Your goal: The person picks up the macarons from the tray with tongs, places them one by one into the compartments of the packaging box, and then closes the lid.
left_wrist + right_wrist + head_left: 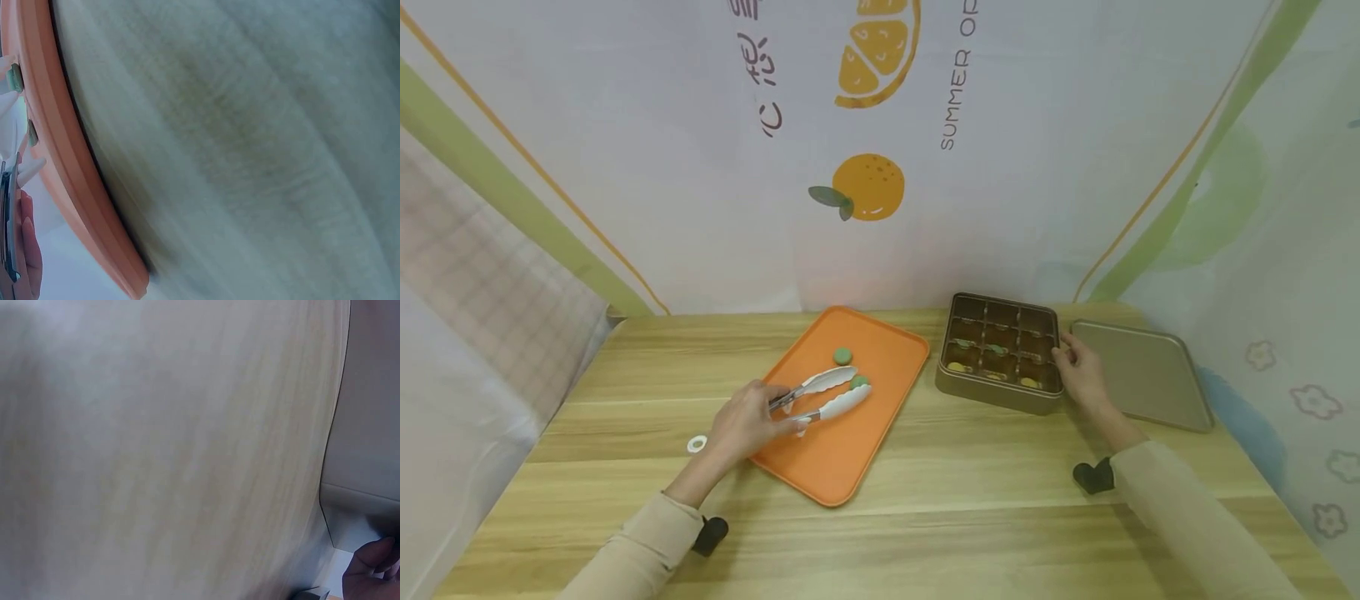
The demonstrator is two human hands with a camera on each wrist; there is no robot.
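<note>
My left hand [745,425] grips a pair of metal tongs with white scalloped tips [844,402], reaching over an orange tray [820,471]. The tips stand apart, with a small green round piece [858,382] between them. Another green round piece [842,357] lies just behind on the tray. At the right, my right hand [1081,373] holds the right rim of a brown divided box [992,394], its thumb and fingers also showing against the box wall [365,519]. Yellow pieces [957,367] sit in the front compartments and green ones [997,349] in the row behind.
A flat metal lid [1142,375] lies right of the box, close behind the right hand. A small white ring [697,444] rests on the wooden table [940,533] left of the tray. Printed curtains [715,225] hang at the back and sides.
</note>
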